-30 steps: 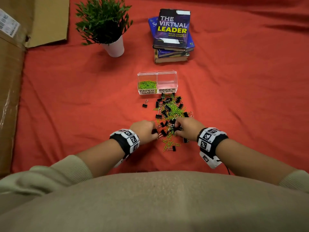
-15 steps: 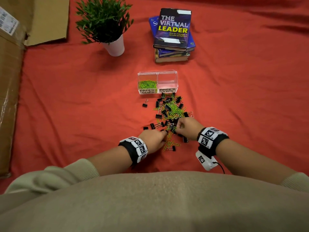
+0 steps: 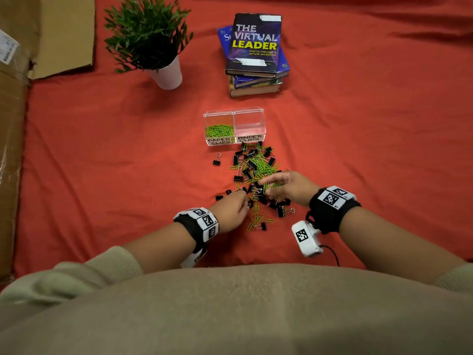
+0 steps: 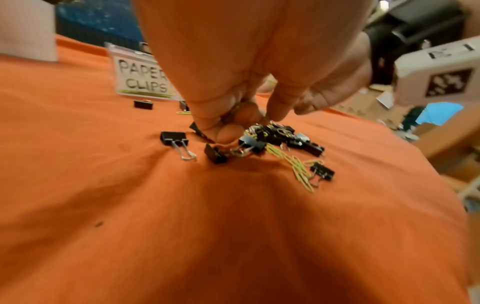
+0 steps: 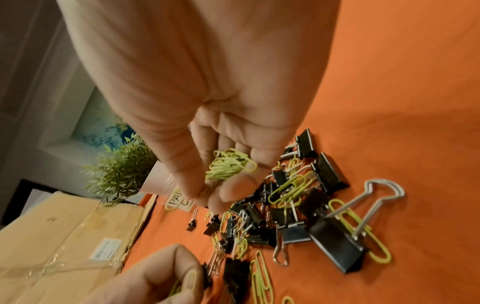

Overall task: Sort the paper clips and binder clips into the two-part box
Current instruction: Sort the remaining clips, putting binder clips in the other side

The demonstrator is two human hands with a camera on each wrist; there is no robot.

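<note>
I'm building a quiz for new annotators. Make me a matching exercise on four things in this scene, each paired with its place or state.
Things:
1. right hand
2. paper-clip compartment
3. binder-clip compartment
4. potted plant

States:
A. holds no clips yet
B. cups a bunch of green paper clips
C. stands left of the book stack
D. partly filled with green clips

Pairs: 1-B, 2-D, 3-A, 4-C

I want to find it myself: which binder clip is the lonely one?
Start at the clear two-part plastic box. Just below its PAPER CLIPS label, left of the mixed clip pile, one small black binder clip lies alone on the red cloth, touching nothing.
</note>
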